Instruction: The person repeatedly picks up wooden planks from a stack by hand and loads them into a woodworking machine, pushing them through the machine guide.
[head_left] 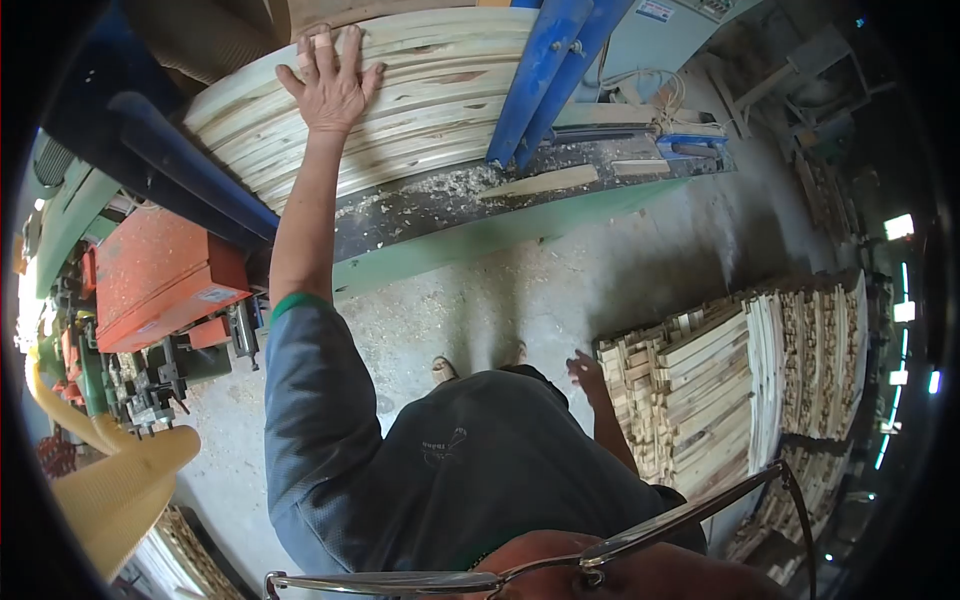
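Observation:
My left hand (332,92) lies flat with fingers spread on a row of pale wooden strips (430,100). One of its fingers seems to have a pale wrap near the tip. The strips sit side by side on a dark machine bed (400,205) dusted with shavings, between blue metal bars (545,80). Down at my right side hangs my right hand (585,375), its fingers loosely apart and nothing in them. It is close to a tall stack of wooden pieces (690,390); whether it touches the stack I cannot tell.
Left of me stands an orange-red machine housing (165,275), with a yellow hose (130,470) below it. Two loose wood offcuts lie on the bed, including a longer piece (540,182). A grey-green cabinet (670,50) stands at the back. Sawdust covers the concrete floor (400,330).

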